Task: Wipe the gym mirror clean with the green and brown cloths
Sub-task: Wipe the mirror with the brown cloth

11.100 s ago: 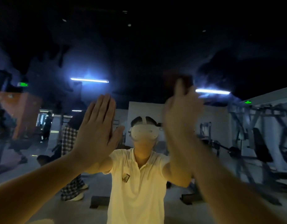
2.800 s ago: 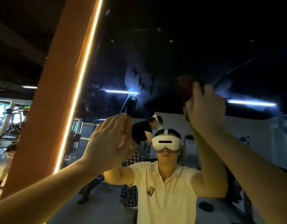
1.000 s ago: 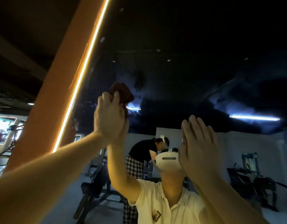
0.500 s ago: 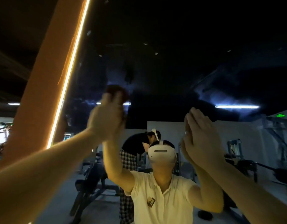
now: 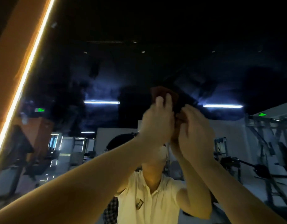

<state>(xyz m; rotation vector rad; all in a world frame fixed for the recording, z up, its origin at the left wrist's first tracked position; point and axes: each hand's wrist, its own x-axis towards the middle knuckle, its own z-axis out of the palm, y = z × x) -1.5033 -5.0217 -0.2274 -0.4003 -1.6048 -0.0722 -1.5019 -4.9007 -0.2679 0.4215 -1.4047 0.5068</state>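
Note:
The gym mirror (image 5: 107, 70) fills the view, with hazy smears on its dark upper part. My left hand (image 5: 157, 125) is raised at the centre and grips the brown cloth (image 5: 163, 92) against the glass, the cloth sticking out above its fingers. Right beside it, my right hand (image 5: 195, 133) has its curled fingers and thumb on the cloth's lower right edge. The two hands touch. No green cloth is in view. My reflection in a pale shirt stands behind the arms.
An orange pillar (image 5: 9, 65) with a bright light strip (image 5: 26, 75) borders the mirror on the left. The glass reflects gym machines (image 5: 268, 151) at the right, ceiling lights and another person in a checked garment low down.
My left hand has carried the brown cloth rightward to the centre. My right hand, flat on the glass before, has come over to meet it and closed onto the cloth.

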